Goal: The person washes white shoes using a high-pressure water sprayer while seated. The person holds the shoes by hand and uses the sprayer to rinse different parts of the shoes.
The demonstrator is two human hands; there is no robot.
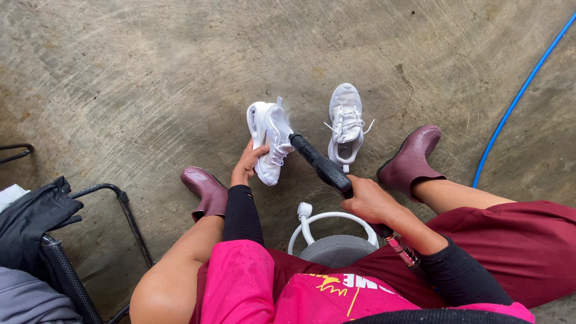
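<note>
White sneaker (268, 139), light, soft and wet-slick, held by left hand (246, 165) at its heel; right hand (367, 201) grips spray wand (321, 166).

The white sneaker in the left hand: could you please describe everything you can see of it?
The white sneaker is a lace-up sports shoe with a thick white sole and what looks like a mesh or synthetic upper. The left hand grips its near end and holds it tilted above the concrete floor. The tip of a black spray nozzle, held in the right hand, points at its side, and a faint mist shows there.
</note>
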